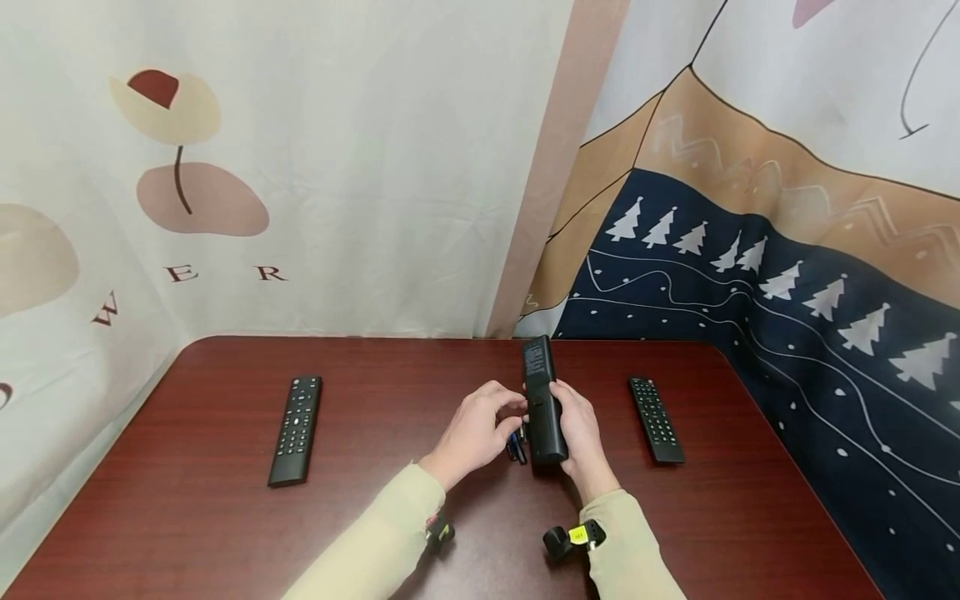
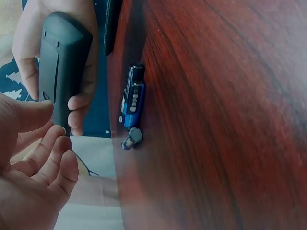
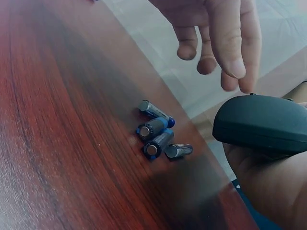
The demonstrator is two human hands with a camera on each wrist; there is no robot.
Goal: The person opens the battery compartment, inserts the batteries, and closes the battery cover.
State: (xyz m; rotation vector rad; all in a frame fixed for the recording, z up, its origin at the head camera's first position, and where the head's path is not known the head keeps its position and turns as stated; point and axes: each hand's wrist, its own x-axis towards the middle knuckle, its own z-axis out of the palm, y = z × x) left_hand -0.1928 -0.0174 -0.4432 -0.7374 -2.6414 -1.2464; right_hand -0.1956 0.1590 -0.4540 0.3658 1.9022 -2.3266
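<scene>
My right hand grips a black remote control, its back face turned up with a printed label near the far end. In the left wrist view the battery cover sits in place on the remote's back. My left hand is just left of the remote, with its thumb tip right at the small latch of that cover and its other fingers loosely bent. Below the remote, several blue and black batteries lie in a small heap on the table.
A second black remote lies buttons up at the left of the brown table. Another remote lies to the right, also buttons up. Printed curtains hang behind the table and along its right side.
</scene>
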